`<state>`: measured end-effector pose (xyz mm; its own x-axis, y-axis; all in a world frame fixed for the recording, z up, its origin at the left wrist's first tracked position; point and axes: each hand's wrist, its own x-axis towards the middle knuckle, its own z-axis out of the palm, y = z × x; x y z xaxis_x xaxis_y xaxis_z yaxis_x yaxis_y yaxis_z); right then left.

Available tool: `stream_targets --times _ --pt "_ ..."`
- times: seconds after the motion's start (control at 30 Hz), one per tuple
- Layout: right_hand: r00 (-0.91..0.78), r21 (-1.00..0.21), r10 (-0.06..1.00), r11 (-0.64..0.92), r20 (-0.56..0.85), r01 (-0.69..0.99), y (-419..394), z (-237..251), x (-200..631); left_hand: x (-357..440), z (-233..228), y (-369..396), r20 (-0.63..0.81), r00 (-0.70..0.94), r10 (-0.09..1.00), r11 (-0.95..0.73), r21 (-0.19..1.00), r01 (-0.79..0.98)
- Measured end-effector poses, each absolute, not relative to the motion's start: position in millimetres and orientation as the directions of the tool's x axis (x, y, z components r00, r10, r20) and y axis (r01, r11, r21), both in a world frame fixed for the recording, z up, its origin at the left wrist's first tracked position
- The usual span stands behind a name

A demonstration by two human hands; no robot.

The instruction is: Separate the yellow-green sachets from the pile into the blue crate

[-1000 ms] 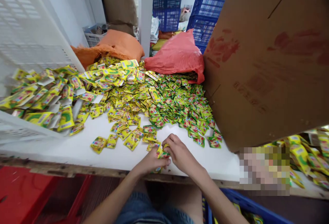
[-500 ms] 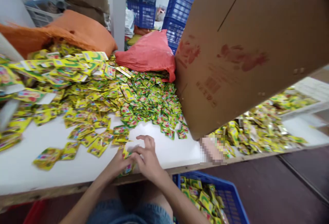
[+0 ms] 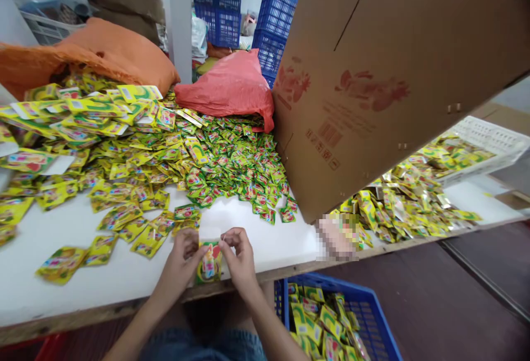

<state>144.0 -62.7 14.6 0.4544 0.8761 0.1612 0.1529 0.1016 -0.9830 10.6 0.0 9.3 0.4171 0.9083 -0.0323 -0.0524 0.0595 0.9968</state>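
At the front edge of the white table, a yellow-green printed packet (image 3: 210, 264) is held upright between my two hands. My left hand (image 3: 183, 255) pinches its upper left corner with thumb and fingers. On the opposite upper corner, my right hand (image 3: 240, 256) is closed, thumb against forefinger. Loose yellow packets (image 3: 151, 239) lie just left of my left hand. Beyond my hands spreads a heap of small green packets (image 3: 236, 168), with a larger pile of yellow packets and flat yellow cards (image 3: 103, 110) to its left.
A large cardboard box (image 3: 351, 90) stands tilted at the right. Behind the piles lie an orange sack (image 3: 120, 46) and a red sack (image 3: 232, 85). Below the table edge, a blue crate (image 3: 368, 300) holds packets. More packets (image 3: 397, 201) and a white tray (image 3: 513, 146) are farther right.
My hands have drawn apart slightly and now hold the packet by both upper corners, its printed front showing. Earlier they were close together over it. The whole view has shifted a little.
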Motion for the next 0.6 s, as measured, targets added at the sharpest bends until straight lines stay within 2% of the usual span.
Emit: stream_targets --times 0.13,0.23,0.4,0.6 --pt "0.357 -0.965 0.922 0.06 0.151 0.254 -62.1 19.1 148.9 4.0 14.9 -3.5 -0.04 0.532 0.846 0.017 0.999 0.047" --pt "0.296 -0.95 0.942 0.066 0.161 0.307 -59.9 21.8 151.4 3.9 17.7 -1.7 -0.047 0.559 0.828 0.009 0.998 0.069" --pt "0.401 -0.965 0.9 0.068 0.169 0.253 -61.8 13.6 148.2 5.2 17.1 -2.1 -0.06 0.511 0.857 0.076 0.997 -0.01" --pt "0.313 -0.973 0.942 0.05 0.121 0.227 -60.5 16.4 153.4 3.1 14.3 1.4 -0.031 0.572 0.82 0.054 0.998 -0.022"
